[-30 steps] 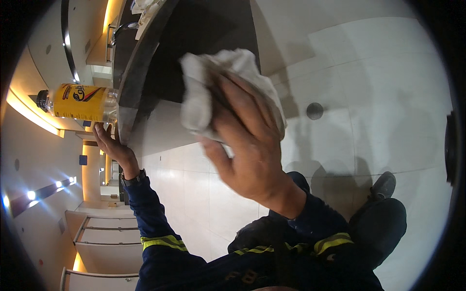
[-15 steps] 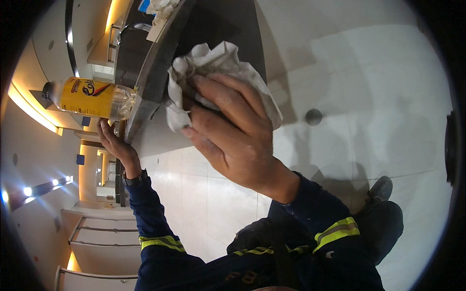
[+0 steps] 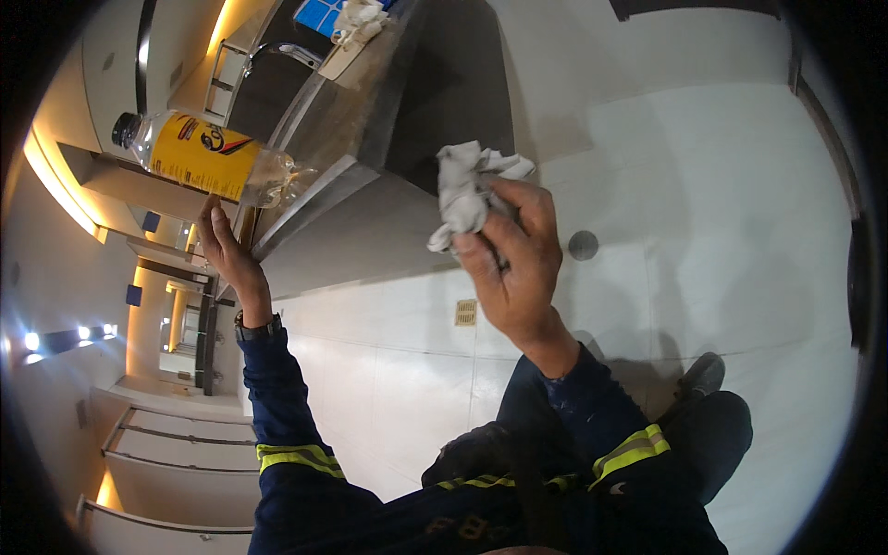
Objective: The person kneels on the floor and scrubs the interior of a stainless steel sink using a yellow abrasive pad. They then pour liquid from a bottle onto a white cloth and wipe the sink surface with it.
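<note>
My right hand (image 3: 523, 264) pinches a crumpled white cloth (image 3: 461, 190) between thumb and fingers, in front of the dark side of a counter (image 3: 370, 222). Whether the cloth touches that surface I cannot tell. At the counter's edge on the left is my left hand (image 3: 233, 259), its fingers stretched out and grasping nothing. Just past its fingertips a clear plastic bottle (image 3: 203, 159) with a yellow label and black cap stands on the counter top. Whether the fingertips touch the bottle is unclear.
Farther along the counter are a chrome faucet (image 3: 294, 51), a blue item (image 3: 319, 16) and a crumpled white cloth or paper (image 3: 359, 20). A square drain grate (image 3: 465, 313) and a round dark cover (image 3: 583, 245) lie in the pale tiled floor.
My right hand has drawn back to the right with the cloth, which is now more bunched up. My left hand stays by the counter edge; the view has shifted, showing more counter.
</note>
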The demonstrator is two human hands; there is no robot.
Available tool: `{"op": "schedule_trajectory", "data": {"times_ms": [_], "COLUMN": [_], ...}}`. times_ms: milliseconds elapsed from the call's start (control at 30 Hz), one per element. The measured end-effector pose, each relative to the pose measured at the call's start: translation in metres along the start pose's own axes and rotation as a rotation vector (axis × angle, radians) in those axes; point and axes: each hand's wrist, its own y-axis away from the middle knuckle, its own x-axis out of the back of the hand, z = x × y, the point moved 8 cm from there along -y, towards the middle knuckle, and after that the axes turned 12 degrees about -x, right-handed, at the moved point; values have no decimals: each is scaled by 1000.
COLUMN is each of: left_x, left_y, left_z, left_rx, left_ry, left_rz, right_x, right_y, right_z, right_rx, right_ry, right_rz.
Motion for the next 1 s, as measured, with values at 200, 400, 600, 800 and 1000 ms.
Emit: {"op": "schedule_trajectory", "data": {"times_ms": [200, 400, 600, 800, 1000], "left_x": [2, 7, 4, 6, 18], "left_y": [-8, -5, -7, -10, -13], "left_z": [6, 3, 5, 4, 4], "left_rx": [-223, -220, -266, -290, -260], "left_ry": [-150, -118, -110, -121, -120], "left_rz": [-92, -77, -63, -47, -57], "right_x": [-16, -23, 4, -17, -9], "right_y": [-42, -51, -15, -47, -14], "right_z": [-34, -44, -23, -59, -27], "right_rx": [-71, -132, -198, 38, -239], "right_ry": [-54, -172, 157, 211, 203], "right_rz": [-74, -138, -79, -121, -120]}}
